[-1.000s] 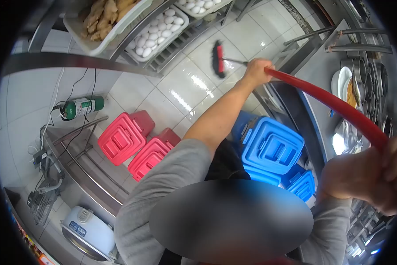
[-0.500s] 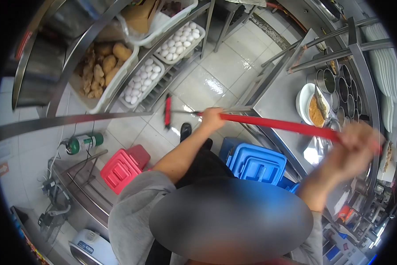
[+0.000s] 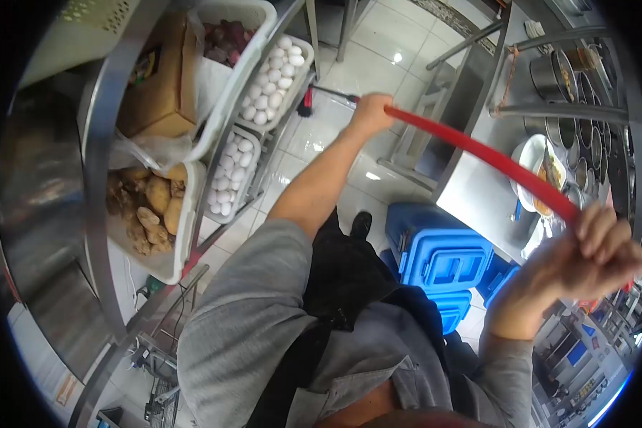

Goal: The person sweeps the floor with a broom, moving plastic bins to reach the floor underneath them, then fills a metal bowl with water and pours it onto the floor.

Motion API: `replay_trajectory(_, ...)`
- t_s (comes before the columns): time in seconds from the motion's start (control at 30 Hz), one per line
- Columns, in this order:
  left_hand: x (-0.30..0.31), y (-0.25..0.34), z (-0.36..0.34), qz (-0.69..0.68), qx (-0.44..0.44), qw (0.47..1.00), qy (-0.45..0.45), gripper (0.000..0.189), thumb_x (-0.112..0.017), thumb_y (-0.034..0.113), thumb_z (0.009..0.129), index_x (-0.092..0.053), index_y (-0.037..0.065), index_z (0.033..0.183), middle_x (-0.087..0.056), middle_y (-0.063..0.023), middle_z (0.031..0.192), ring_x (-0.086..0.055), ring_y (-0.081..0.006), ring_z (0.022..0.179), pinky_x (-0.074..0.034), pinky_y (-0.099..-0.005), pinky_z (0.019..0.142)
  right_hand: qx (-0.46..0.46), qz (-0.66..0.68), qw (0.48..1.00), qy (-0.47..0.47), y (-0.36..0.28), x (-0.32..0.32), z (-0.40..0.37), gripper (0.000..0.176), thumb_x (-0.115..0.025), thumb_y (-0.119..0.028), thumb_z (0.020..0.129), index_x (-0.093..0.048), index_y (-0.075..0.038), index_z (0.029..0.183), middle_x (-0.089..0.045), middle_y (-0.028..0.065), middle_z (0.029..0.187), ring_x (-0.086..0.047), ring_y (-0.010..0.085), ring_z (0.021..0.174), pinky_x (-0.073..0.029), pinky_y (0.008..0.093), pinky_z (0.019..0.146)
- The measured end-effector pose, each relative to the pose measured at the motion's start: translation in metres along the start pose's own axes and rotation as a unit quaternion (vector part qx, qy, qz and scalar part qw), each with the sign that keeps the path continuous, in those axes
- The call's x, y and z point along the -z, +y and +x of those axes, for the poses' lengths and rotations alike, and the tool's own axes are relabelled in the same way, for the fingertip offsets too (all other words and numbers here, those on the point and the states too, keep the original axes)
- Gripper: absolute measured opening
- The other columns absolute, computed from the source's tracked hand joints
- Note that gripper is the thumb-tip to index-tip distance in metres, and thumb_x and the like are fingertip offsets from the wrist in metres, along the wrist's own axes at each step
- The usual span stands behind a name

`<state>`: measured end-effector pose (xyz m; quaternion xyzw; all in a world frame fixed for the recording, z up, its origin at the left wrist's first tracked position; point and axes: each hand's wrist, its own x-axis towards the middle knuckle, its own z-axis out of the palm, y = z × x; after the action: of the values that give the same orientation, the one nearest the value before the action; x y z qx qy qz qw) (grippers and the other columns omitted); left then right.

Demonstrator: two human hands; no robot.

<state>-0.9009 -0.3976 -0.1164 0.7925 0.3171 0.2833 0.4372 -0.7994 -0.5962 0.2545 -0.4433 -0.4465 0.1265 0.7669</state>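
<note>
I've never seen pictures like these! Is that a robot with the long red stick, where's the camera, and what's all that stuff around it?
There's no robot here, just a person using two bare hands. Every picture comes from one camera on the person's head, looking down, so you see their arms, clothes and a shoe.

The left hand and the right hand both hold the long red handle. At its far end is a red and black brush head, so it looks like a broom.

Blue bins with lids stand on the tiled floor. To the left, tubs hold white eggs and knobbly brown roots. To the right, a metal counter holds a white bowl of food.
</note>
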Motion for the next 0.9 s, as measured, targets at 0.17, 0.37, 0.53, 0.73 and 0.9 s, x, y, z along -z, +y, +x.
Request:
replay_trajectory(0.17,0.028,0.077,-0.06,0.004,0.016,0.999,-0.032,0.021,-0.068,0.019,0.068,-0.055,0.006,0.059,-0.056,-0.0173,0.061,-0.057,-0.0371,0.062,-0.044,-0.0431,0.057,0.029,0.073,0.996,0.041,-0.042,0.005,0.051,0.042,-0.037,-0.036,0.097,-0.036,-0.011,0.063,-0.032,-0.003,0.051,-0.033,0.0086,0.039,-0.033,0.0247,0.035)
replay_trajectory(0.37,0.03,-0.015,-0.129,0.102,0.233,0.967,-0.028,0.014,-0.066,0.017,0.067,-0.06,0.005,0.064,-0.061,-0.0195,0.068,-0.061,-0.0367,0.068,-0.048,-0.0441,0.066,-0.198,-0.089,0.956,0.199,0.107,0.002,0.029,0.023,-0.056,-0.012,0.087,-0.045,-0.009,0.067,-0.036,-0.0009,0.05,-0.038,0.0129,0.041,-0.034,0.0276,0.041)
replay_trajectory(0.53,-0.005,-0.069,-0.114,0.131,0.027,0.989,0.061,0.027,-0.066,0.011,0.069,-0.046,0.007,0.052,-0.051,-0.0121,0.055,-0.052,-0.0324,0.058,-0.039,-0.0429,0.059,-0.215,0.005,0.948,0.235,0.124,0.014,0.012,0.027,-0.054,-0.013,0.086,-0.041,-0.01,0.063,-0.035,0.0018,0.05,-0.038,0.0153,0.044,-0.038,0.0327,0.051)
replay_trajectory(0.73,-0.021,-0.023,-0.073,0.09,-0.043,0.992,-0.072,0.017,-0.064,0.009,0.065,-0.052,0.009,0.053,-0.056,-0.0065,0.06,-0.053,-0.0268,0.067,-0.038,-0.0376,0.07,-0.115,-0.066,0.951,0.279,0.054,0.054,-0.017,0.032,-0.046,-0.02,0.094,-0.038,-0.011,0.065,-0.034,-0.0001,0.056,-0.034,0.0109,0.048,-0.036,0.0293,0.055)
replay_trajectory(0.9,-0.046,-0.008,-0.065,0.046,-0.096,0.991,-0.083,0.018,-0.065,0.008,0.064,-0.051,0.008,0.053,-0.057,-0.0084,0.062,-0.054,-0.0287,0.068,-0.04,-0.0399,0.068,-0.055,-0.124,0.936,0.326,0.007,0.066,-0.06,0.035,-0.043,-0.023,0.097,-0.035,-0.012,0.065,-0.033,-0.0001,0.055,-0.034,0.0101,0.046,-0.036,0.0266,0.05)
